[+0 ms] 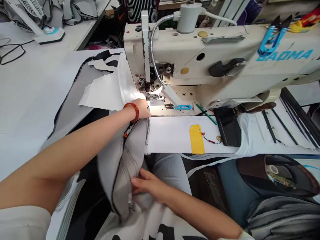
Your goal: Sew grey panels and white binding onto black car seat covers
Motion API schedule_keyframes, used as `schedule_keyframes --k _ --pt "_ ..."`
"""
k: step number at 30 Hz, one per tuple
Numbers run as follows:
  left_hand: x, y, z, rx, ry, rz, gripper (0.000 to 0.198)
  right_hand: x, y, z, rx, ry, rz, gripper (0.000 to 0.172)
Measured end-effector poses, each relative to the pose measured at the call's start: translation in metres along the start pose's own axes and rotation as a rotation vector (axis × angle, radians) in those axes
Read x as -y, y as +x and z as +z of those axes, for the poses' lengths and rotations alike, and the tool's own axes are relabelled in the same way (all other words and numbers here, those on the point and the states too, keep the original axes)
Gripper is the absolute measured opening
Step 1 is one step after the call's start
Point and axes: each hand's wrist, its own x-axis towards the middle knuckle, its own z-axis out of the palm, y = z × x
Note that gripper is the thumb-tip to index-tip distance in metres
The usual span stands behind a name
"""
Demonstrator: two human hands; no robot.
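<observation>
My left hand point(141, 107) is at the front of the sewing machine point(165, 50), just before the lit presser foot point(155, 97). Its fingers curl down over the top edge of a grey fabric piece point(136, 146), their tips partly hidden. A dark zipper with an orange-red bit near its top runs down this piece, which drapes off the table edge toward my lap. Lower down, my right hand point(151, 185) grips the right side of the same fabric between thumb and fingers. Left of the needle lie white sheets point(103, 90) and grey fabric with a black edge point(75, 96).
Blue thread snips point(181, 107) and a green pencil point(206, 114) rest on the machine bed. To the right are a yellow tag point(196, 139), a black phone point(227, 126) and white tape point(247, 130). A brown-black container point(252, 170) stands beside my leg.
</observation>
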Motion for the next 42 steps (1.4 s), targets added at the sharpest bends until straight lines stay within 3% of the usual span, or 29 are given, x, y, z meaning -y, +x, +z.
schedule_keyframes --k 4,6,8,10,14,16,19,23,27,32,34,38,40,42 --pt "-0.003 0.001 0.003 0.024 0.053 -0.016 0.037 0.009 0.039 0.058 0.261 0.207 -0.072 0.065" --pt "-0.006 -0.002 0.009 0.013 0.076 -0.033 0.043 0.023 0.051 0.072 0.297 0.006 -0.157 0.046" --pt "-0.006 -0.006 0.014 -0.014 0.074 -0.040 0.048 0.038 0.052 0.064 0.230 -0.334 -0.217 0.021" --pt "0.000 -0.009 0.018 -0.040 0.043 -0.023 0.045 0.053 0.043 0.040 0.059 -0.678 -0.248 0.015" --pt "0.014 -0.007 0.019 -0.085 -0.005 0.051 0.039 0.092 0.036 -0.007 -0.721 -1.282 -0.393 0.036" --pt "0.019 -0.005 0.019 -0.099 -0.021 0.077 0.035 0.114 0.049 -0.014 -0.940 -1.431 -0.414 0.055" --pt "0.022 -0.007 0.020 -0.136 -0.090 0.082 0.023 0.143 0.076 -0.012 -0.876 -1.476 -0.261 0.080" --pt "0.022 -0.011 0.024 -0.201 -0.212 0.040 0.016 0.165 0.084 -0.026 -0.713 -1.422 -0.092 0.092" --pt "0.017 -0.009 0.027 -0.214 -0.293 -0.039 0.012 0.171 0.070 -0.051 -0.599 -1.270 -0.163 0.088" --pt "0.010 -0.009 0.035 -0.202 -0.320 -0.035 0.027 0.183 0.074 -0.060 -0.467 -0.965 -0.154 0.078" --pt "0.011 -0.011 0.037 -0.170 -0.323 -0.014 0.038 0.192 0.083 -0.061 -0.521 -0.973 -0.166 0.061" --pt "0.015 -0.017 0.037 -0.146 -0.325 0.030 0.048 0.202 0.107 -0.064 -0.814 -1.213 -0.337 0.016" --pt "0.015 -0.019 0.037 -0.154 -0.317 0.031 0.045 0.201 0.117 -0.065 -0.933 -1.350 -0.453 0.020" --pt "0.014 -0.019 0.037 -0.156 -0.303 0.025 0.039 0.199 0.123 -0.067 -0.970 -1.450 -0.507 0.023"
